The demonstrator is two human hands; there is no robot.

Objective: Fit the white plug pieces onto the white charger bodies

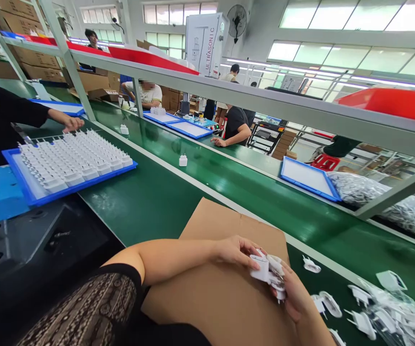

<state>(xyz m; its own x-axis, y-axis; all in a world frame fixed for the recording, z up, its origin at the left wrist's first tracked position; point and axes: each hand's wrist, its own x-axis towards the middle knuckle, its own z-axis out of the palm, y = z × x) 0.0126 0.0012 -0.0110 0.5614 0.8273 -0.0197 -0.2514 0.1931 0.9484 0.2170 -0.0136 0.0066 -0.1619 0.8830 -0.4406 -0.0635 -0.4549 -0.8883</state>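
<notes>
Over a sheet of brown cardboard [221, 298], my two hands are close together. My left hand [238, 251] pinches a white charger housing [260, 267] between thumb and fingers. My right hand [295, 294] is closed around several white plug parts [277, 281], with metal pins poking out below; their exact number is hidden by the fingers. Right of my right hand lie loose white plug pieces [330, 303] on the green bench. Beyond them is a clear plastic bag [405, 315] with more white pieces.
A green conveyor belt [214, 175] crosses ahead, carrying a white charger [183, 160]. At left, a co-worker's hand [70, 121] touches rows of chargers in a blue-rimmed tray [36, 199]. A grey shelf beam [265, 98] spans above. Another blue-rimmed tray [310, 179] stands across the belt.
</notes>
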